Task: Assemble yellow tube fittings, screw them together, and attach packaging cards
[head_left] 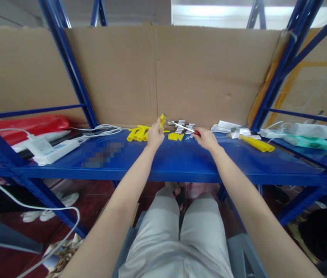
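Observation:
My left hand [155, 135] is closed around a yellow plastic part [162, 120], holding it upright above the blue shelf. In my right hand [207, 138] is a screwdriver [182, 126] with a red handle, its metal shaft pointing left. The shaft's tip meets or nearly meets the head of the yellow part; I cannot tell which. Beside my left hand lie several yellow tubular parts [138, 133]. Between the hands are small yellow pieces [176, 136], tiny metal bits [190, 137] and a pile of black-and-white pieces [184, 129].
The blue shelf [186, 156] backs onto a cardboard panel [198, 73]. At left sit a white power strip [56, 151], coiled white cables [105, 129] and a red bag [33, 127]. Two yellow tubes [256, 143] and white packets [227, 126] lie right. Blue posts [276, 85] stand both sides.

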Demonstrator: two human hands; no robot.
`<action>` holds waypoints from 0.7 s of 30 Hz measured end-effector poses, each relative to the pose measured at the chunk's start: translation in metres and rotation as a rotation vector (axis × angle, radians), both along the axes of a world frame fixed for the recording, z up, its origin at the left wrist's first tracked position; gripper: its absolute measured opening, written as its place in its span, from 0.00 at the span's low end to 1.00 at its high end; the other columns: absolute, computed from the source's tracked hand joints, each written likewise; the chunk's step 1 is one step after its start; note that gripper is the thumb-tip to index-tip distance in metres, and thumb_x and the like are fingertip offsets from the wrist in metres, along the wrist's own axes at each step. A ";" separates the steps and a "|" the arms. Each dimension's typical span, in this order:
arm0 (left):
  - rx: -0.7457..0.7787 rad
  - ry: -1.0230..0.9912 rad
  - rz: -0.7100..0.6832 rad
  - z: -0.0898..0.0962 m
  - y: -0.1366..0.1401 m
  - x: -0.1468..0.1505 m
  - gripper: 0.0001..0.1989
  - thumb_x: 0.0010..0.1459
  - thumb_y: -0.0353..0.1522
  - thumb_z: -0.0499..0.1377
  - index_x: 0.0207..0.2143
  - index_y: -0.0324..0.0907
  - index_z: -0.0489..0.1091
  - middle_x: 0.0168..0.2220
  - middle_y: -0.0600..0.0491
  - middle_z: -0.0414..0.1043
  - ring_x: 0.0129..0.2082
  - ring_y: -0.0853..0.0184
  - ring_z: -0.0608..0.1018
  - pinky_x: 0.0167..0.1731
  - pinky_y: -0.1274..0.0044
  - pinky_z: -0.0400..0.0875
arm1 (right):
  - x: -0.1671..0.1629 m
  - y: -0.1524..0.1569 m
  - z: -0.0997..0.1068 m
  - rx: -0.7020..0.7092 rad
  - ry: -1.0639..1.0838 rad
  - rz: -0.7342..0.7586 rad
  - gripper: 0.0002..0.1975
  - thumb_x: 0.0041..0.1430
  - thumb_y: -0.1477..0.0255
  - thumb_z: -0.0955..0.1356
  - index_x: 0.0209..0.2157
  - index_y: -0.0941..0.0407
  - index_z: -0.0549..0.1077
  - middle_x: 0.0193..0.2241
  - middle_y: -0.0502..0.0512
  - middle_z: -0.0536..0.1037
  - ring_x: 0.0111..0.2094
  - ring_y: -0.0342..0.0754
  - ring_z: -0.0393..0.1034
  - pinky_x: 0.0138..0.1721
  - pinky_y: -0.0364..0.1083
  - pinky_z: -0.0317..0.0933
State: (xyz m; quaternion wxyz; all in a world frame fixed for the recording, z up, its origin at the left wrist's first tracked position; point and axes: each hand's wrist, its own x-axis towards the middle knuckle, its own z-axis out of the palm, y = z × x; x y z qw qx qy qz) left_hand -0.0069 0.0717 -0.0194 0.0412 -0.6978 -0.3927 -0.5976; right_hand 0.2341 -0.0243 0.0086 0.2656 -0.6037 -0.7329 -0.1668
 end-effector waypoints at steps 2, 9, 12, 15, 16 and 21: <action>0.000 0.003 -0.018 0.000 0.000 0.001 0.21 0.65 0.31 0.53 0.60 0.46 0.67 0.51 0.45 0.78 0.55 0.57 0.77 0.55 0.64 0.72 | 0.000 0.001 -0.001 -0.018 -0.008 -0.020 0.12 0.66 0.67 0.63 0.44 0.56 0.75 0.41 0.62 0.81 0.43 0.56 0.74 0.41 0.47 0.60; -0.036 0.088 -0.051 0.001 -0.011 0.007 0.21 0.60 0.26 0.55 0.56 0.46 0.72 0.49 0.47 0.79 0.51 0.58 0.79 0.54 0.66 0.73 | 0.005 0.007 -0.006 -0.170 -0.057 -0.124 0.10 0.65 0.67 0.64 0.41 0.55 0.76 0.42 0.63 0.81 0.45 0.55 0.74 0.42 0.49 0.63; -0.010 0.110 -0.060 0.000 -0.015 0.009 0.22 0.59 0.25 0.56 0.54 0.46 0.73 0.47 0.48 0.80 0.50 0.59 0.79 0.53 0.66 0.74 | 0.009 0.010 -0.009 -0.220 -0.061 -0.166 0.11 0.65 0.68 0.64 0.42 0.55 0.77 0.43 0.63 0.81 0.46 0.55 0.74 0.42 0.50 0.64; -0.007 0.114 -0.069 0.001 -0.017 0.010 0.22 0.58 0.25 0.55 0.54 0.45 0.74 0.48 0.48 0.80 0.50 0.59 0.79 0.52 0.67 0.75 | 0.011 0.010 -0.010 -0.279 -0.061 -0.214 0.11 0.64 0.69 0.64 0.44 0.54 0.77 0.46 0.63 0.80 0.48 0.55 0.74 0.44 0.50 0.65; -0.018 0.118 -0.071 0.002 -0.018 0.010 0.22 0.58 0.24 0.56 0.54 0.44 0.74 0.48 0.47 0.79 0.50 0.59 0.79 0.52 0.67 0.74 | 0.011 0.009 -0.010 -0.302 -0.064 -0.232 0.11 0.64 0.70 0.65 0.45 0.55 0.76 0.47 0.63 0.80 0.49 0.56 0.73 0.45 0.51 0.65; -0.099 0.203 -0.092 0.007 -0.022 0.008 0.23 0.58 0.23 0.56 0.55 0.45 0.74 0.49 0.46 0.79 0.51 0.57 0.79 0.53 0.65 0.73 | 0.013 0.010 -0.010 -0.376 -0.086 -0.278 0.11 0.63 0.71 0.65 0.45 0.56 0.77 0.51 0.65 0.77 0.53 0.58 0.71 0.51 0.57 0.62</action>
